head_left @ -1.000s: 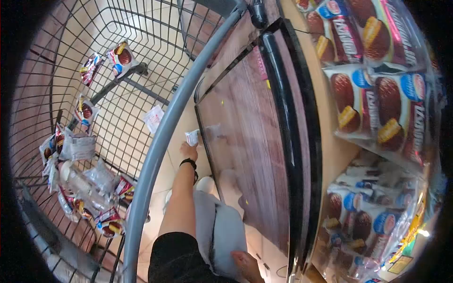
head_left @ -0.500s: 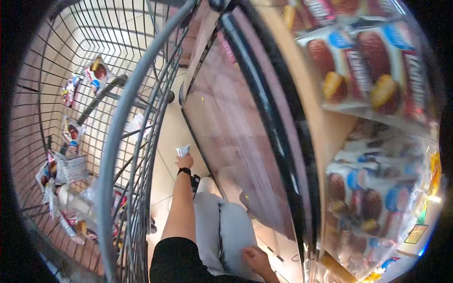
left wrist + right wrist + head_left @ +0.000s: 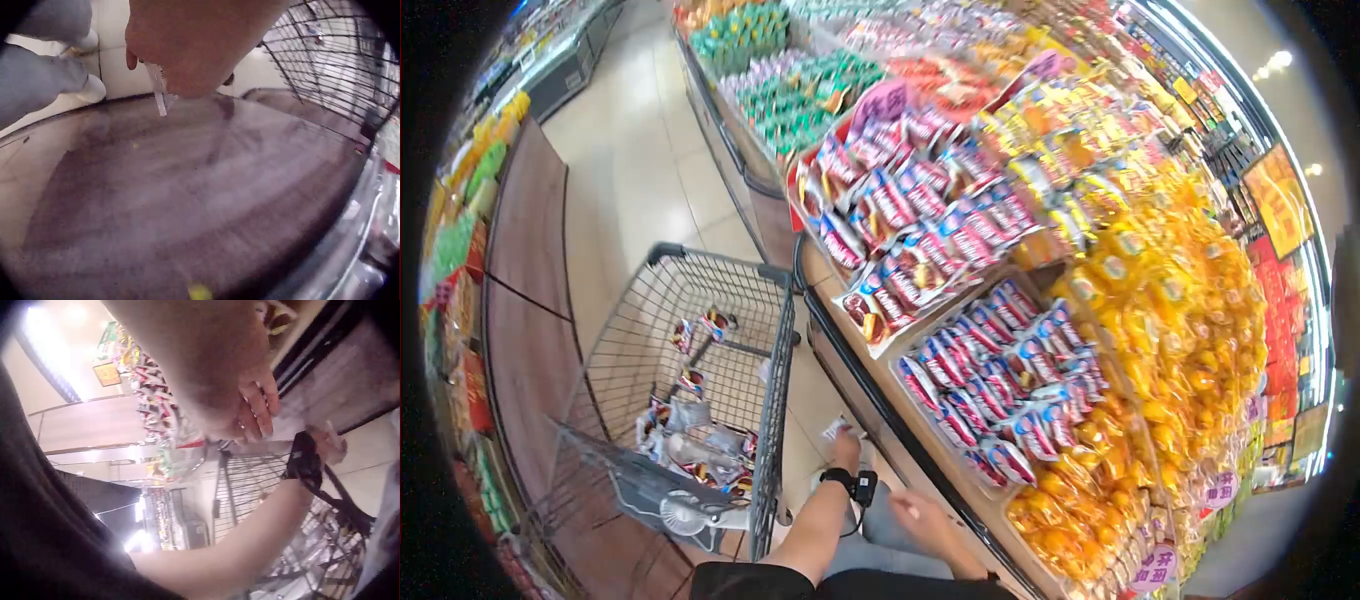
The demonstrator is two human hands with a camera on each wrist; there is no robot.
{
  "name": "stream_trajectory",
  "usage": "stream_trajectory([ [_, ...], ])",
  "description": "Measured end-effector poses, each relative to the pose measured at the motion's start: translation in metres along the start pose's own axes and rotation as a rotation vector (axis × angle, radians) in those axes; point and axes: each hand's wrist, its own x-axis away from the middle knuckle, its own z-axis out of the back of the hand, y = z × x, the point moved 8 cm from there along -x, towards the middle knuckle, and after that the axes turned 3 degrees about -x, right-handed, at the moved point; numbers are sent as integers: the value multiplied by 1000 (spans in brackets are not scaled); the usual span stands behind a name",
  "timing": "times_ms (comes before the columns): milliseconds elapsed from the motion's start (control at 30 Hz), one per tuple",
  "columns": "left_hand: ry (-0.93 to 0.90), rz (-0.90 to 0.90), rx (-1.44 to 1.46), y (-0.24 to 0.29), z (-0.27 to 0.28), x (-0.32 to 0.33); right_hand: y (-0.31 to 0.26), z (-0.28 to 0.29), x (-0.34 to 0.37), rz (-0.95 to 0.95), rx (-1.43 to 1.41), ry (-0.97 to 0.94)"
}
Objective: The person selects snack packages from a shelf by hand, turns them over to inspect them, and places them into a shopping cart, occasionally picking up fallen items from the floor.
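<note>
The left hand pinches a small white packet low between the cart and the display's side. Part of that packet sticks out below the left hand in the left wrist view. Near the display edge, the right hand holds nothing, its fingers loosely bent; the right wrist view shows this hand above the left forearm. To the left stands a wire shopping cart with several snack packets and clear plastic wrappers inside.
Sloping display bins hold red-and-blue snack packs and yellow packs. The bin's dark rail runs beside the right arm. A small white fan is at the cart's near end. Another shelf lines the left side of the tiled aisle.
The head view has lifted and widened, showing the whole cart and display. The left hand still holds the white packet; the right hand appears closer to it, beside the rail.
</note>
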Motion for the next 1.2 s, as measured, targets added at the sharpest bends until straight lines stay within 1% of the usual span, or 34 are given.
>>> stream_trajectory([
  [33, -2, 86, 177, 30, 13, 23, -22, 14, -7, 45, -7, 51],
  [67, -11, -146, 150, 63, 22, 34, -40, 26, -16, 87, -20, 100],
  [100, -49, -167, 231, 86, 31, 47, -55, 38, -25, 123, 62, 121],
  [133, -88, -185, 312, 120, 47, 67, -76, 56, -30, 149, -8, 226],
  [167, -142, 3, 503, 143, 56, 75, -93, 72, -34, 136, -101, 264],
  [200, -200, 12, 537, 201, 88, 111, -91, 81, -39, 106, -104, 299],
  [233, -256, 25, 571, 239, 112, 141, -110, 96, -41, 107, -117, 339],
  [267, -298, -18, 356, 228, 117, 128, -117, 105, -45, 145, -117, 347],
  [300, -362, -34, 318, 227, 128, 132, -112, 107, -54, 154, -116, 320],
  [367, -494, -61, 258, 232, 143, 136, -106, 105, -69, 111, -33, 278],
  [400, -562, -23, 195, 246, 156, 150, -104, 99, -74, 104, 22, 235],
  [467, -699, -118, 297, 278, 172, 171, -99, 87, -84, 88, 138, 147],
  [500, -772, -162, 346, 292, 178, 183, -89, 73, -91, -21, 154, -33],
  [533, -762, -200, 377, 308, 184, 194, -104, 73, -89, 16, 48, -34],
  [567, -743, -314, 280, 317, 189, 195, -120, 75, -87, 52, -55, -32],
  [633, -706, -542, 89, 345, 198, 203, -138, 86, -93, 145, -129, 36],
  [667, -651, -466, 73, 355, 206, 208, -142, 89, -94, 183, -166, 69],
  [700, -731, -463, 118, 358, 202, 204, -144, 94, -99, 262, -119, 101],
  [767, -895, -469, 192, 365, 197, 189, -144, 98, -108, 272, -200, 42],
  [800, -935, -455, 240, 370, 195, 180, -150, 102, -110, 248, -217, 23],
  [833, -982, -421, 288, 372, 194, 174, -157, 108, -111, 255, -170, 81],
  [900, -1076, -356, 393, 384, 192, 167, -161, 114, -117, 234, -170, 110],
  [933, -1077, -309, 427, 391, 194, 163, -165, 119, -119, 212, -177, 117],
  [1000, -1053, -314, 510, 405, 205, 155, -176, 127, -121, 170, -198, 125],
  [1033, -1037, -314, 551, 408, 210, 150, -177, 130, -124, 194, -189, 149],
  [1067, -1118, -355, 703, 412, 210, 143, -176, 134, -129, 220, -179, 171],
  [1133, -1003, -343, 576, 416, 212, 135, -179, 137, -139, 265, -176, 189],
  [1167, -944, -337, 513, 418, 214, 133, -178, 139, -142, 238, -188, 196],
  [1200, -941, -334, 503, 421, 214, 135, -181, 141, -143, 209, -200, 202],
])
